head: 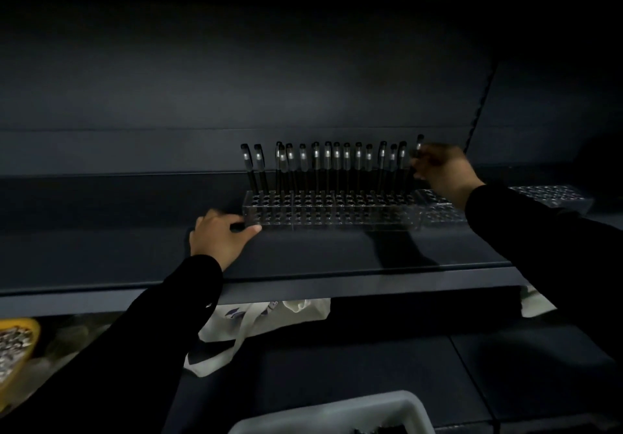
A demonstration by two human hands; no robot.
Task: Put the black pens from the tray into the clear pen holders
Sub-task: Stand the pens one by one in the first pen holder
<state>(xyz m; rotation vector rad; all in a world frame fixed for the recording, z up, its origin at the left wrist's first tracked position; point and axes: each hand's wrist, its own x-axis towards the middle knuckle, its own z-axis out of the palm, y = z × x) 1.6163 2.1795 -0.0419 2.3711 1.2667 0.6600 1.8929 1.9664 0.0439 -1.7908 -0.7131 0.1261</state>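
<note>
One pen (419, 148) pinched in your right hand (441, 170) | light, stiff, slick: grip mid-barrel | left hand (219, 234) grips clear holder (330, 211), steadying it.

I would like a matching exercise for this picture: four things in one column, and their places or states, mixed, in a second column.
Things:
1. left hand
2. right hand
3. yellow container
4. grey tray

Places or states:
A. bottom edge, in the middle
B. pinches a black pen
C. far left, below the shelf
D. grips the left end of the clear pen holder

Pairs: 1-D, 2-B, 3-C, 4-A
</note>
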